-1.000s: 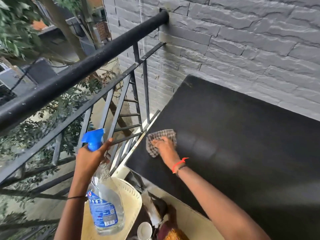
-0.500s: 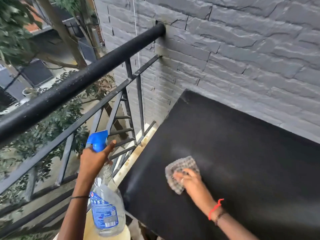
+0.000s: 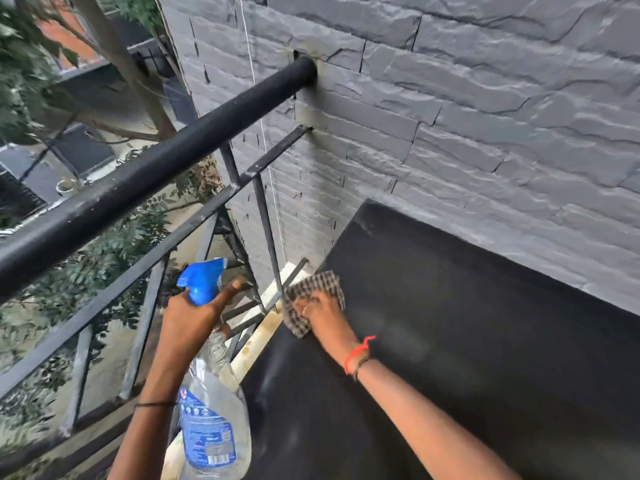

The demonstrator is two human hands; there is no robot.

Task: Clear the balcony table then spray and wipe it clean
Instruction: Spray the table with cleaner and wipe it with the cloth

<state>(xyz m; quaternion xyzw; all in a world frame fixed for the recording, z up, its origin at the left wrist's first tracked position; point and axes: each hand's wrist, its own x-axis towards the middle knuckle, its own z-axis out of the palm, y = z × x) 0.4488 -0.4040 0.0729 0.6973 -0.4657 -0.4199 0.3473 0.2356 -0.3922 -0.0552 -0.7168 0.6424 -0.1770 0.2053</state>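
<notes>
At 7 o'clock the left hand (image 3: pixel 194 317) curls fingers round a spray bottle (image 3: pixel 213 410) — fill unclear. The right hand (image 3: pixel 323 315) presses fingers onto a cloth (image 3: pixel 313 287) on the tabletop (image 3: pixel 485 341).

The right hand (image 3: pixel 323 311) presses a checked cloth (image 3: pixel 313 299) on the black table (image 3: pixel 485 358) at its railing-side edge, while the left hand (image 3: pixel 194 315) grips a spray bottle (image 3: pixel 213 420) beside the railing (image 3: pixel 145 181).
</notes>
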